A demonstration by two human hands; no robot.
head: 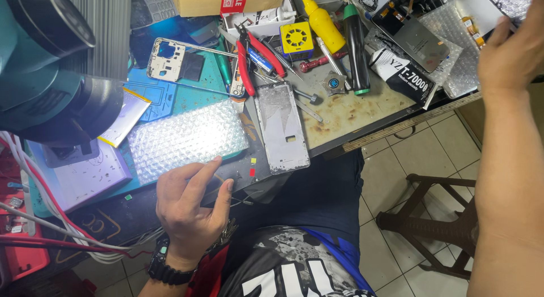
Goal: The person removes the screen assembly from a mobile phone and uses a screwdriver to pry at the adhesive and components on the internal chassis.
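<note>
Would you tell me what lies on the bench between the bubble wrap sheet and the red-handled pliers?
In the head view, only bare blue mat separates the bubble wrap sheet from the red-handled pliers.

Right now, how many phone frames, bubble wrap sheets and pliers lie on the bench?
Phone frames: 2, the silver frame and the bare frame
Bubble wrap sheets: 2, the near sheet and the far sheet
Red pliers: 1
Total: 5

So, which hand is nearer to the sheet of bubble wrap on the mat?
Left. The left hand sits at the near edge of the bubble wrap; the right hand is far off, over the table's other end.
</note>
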